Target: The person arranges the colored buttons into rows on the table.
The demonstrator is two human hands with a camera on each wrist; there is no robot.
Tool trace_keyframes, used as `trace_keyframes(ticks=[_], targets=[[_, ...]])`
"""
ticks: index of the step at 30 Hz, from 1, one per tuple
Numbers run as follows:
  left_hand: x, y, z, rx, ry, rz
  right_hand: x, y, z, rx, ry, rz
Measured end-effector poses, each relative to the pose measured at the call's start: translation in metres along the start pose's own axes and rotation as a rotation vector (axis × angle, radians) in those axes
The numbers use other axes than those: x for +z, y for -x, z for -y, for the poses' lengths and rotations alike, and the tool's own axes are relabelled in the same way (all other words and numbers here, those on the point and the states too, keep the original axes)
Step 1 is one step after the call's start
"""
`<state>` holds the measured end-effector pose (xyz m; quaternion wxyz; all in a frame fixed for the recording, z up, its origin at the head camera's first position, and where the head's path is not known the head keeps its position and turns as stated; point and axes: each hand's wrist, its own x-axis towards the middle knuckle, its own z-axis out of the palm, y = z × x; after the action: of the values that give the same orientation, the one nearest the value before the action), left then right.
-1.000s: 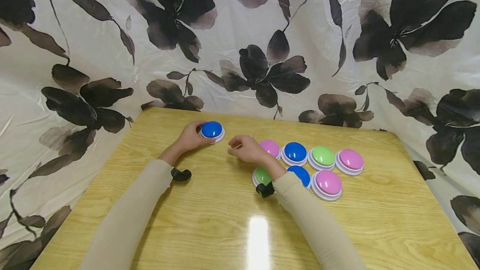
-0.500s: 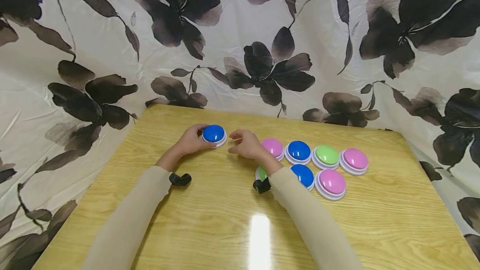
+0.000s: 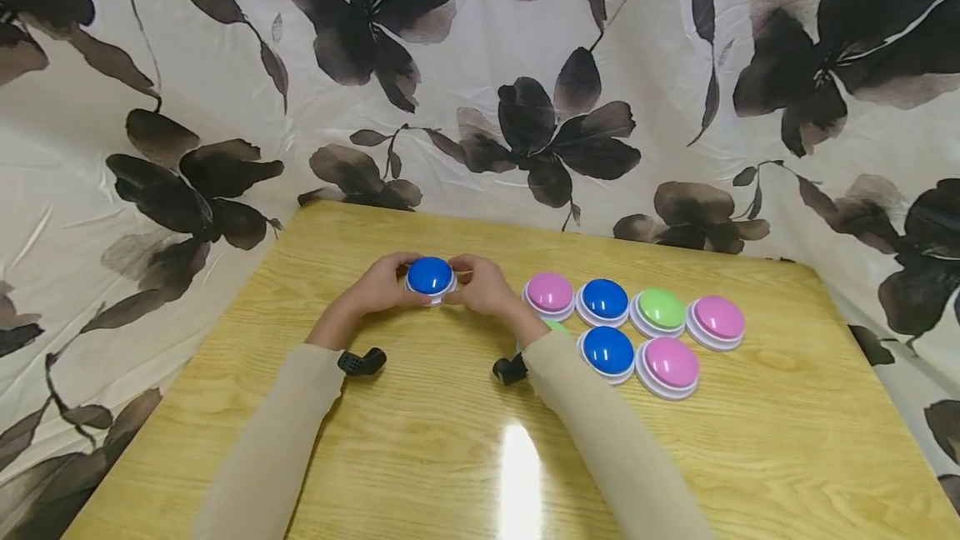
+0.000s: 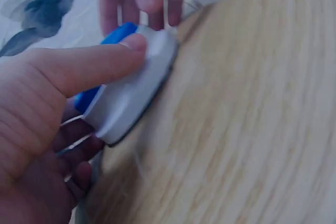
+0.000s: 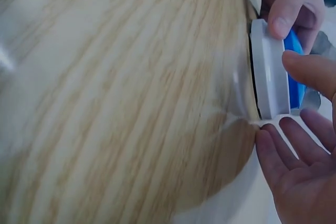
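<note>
My left hand grips a blue dome push button with a white base at the back left of the table. In the left wrist view, the thumb lies on the white base, while the other fingers curl beneath. At the button's right side is my right hand, its thumb and fingers spread around the edge. The right wrist view shows that hand's thumb overlapping the dome's edge and its other fingers loosely bent just below the base.
To the right, the back row holds a pink button, a blue one, a green one and another pink one. In front are a blue button, a pink one and a green one mostly hidden by the right forearm. Floral cloth hangs behind the table.
My left hand has drawn the blue button slightly toward me. The right hand has moved left, closing the gap to the button's right edge.
</note>
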<state>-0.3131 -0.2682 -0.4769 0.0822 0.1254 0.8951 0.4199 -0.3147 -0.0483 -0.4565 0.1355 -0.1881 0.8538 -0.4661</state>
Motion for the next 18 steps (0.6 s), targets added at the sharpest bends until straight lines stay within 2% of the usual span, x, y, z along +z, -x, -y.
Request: trace_keyframes(ticks=[5,9,15,18], targets=[[-0.001,0.006,-0.001,0.015,-0.011,0.041,0.005,-0.001,0.001,-0.009,0.002,0.005],[-0.002,0.011,-0.002,0.029,0.017,0.067,0.01,-0.001,0.004,-0.019,0.023,0.015],[-0.005,0.016,-0.002,0.038,0.039,0.073,0.016,-0.002,0.001,-0.037,0.081,0.022],[-0.006,0.017,-0.001,0.042,0.044,0.071,0.019,-0.002,0.001,-0.051,0.077,0.017]])
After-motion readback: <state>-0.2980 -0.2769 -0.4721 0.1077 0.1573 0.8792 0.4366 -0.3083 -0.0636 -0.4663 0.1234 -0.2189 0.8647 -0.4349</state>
